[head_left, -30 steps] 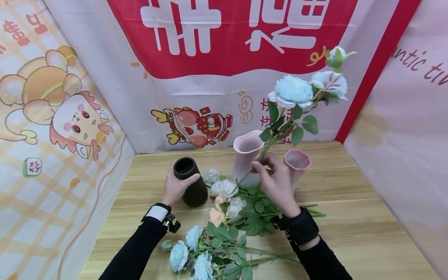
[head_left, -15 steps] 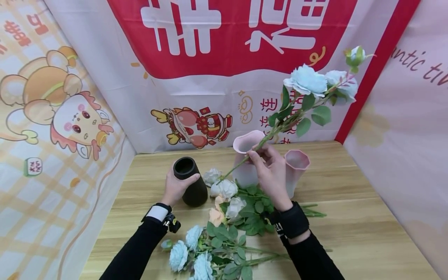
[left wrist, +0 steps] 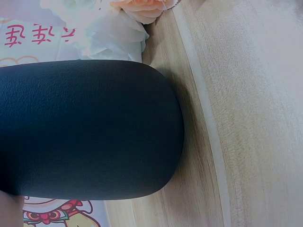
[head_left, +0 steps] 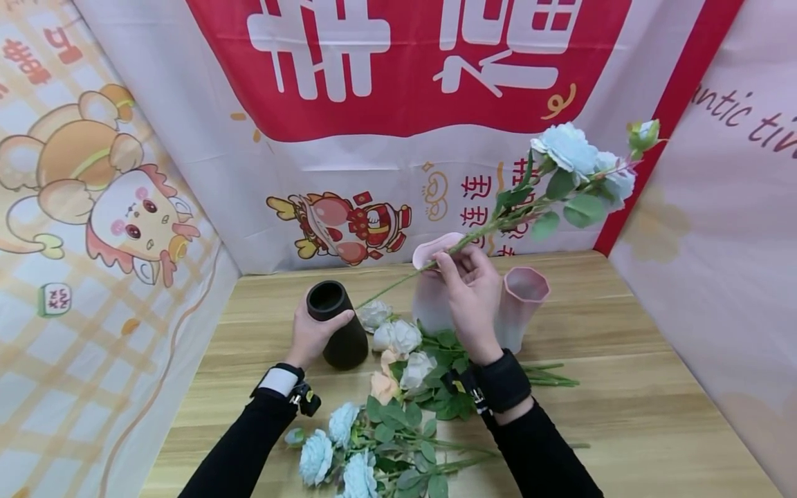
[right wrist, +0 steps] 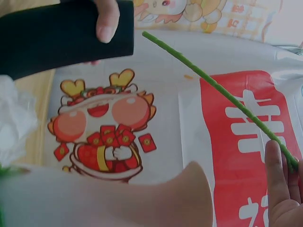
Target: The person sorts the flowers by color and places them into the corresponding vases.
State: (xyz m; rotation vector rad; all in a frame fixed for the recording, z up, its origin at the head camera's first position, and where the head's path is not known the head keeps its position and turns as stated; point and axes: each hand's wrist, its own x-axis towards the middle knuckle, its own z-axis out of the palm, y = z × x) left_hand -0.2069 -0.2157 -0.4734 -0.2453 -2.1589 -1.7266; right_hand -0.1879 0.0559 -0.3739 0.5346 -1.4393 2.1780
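Observation:
My left hand [head_left: 311, 335] grips a matte black vase [head_left: 347, 342] that stands on the table, thumb across its front. My right hand [head_left: 474, 297] pinches the green stem of a pale-blue rose [head_left: 568, 149] between thumb and fingers. Its blooms and a bud lean up to the right, and the bare stem slants down left. In the right wrist view the cut end of the stem [right wrist: 208, 78] is just off the mouth of the black vase [right wrist: 57, 45]. The left wrist view is mostly filled by the vase's dark side [left wrist: 90, 127].
A tall pink-and-white vase [head_left: 431, 304] stands behind my right hand, and a smaller pink one [head_left: 526, 290] to its right. White roses [head_left: 398, 337] and peach roses [head_left: 384, 387] lie mid-table. More blue roses [head_left: 316, 456] lie nearer. Printed cloth [head_left: 349, 159] walls the back and sides.
The right hand has shifted left and slightly up. The blue rose has tipped further right and down, its stem end swinging left toward the black vase. My left hand and the vase stay put.

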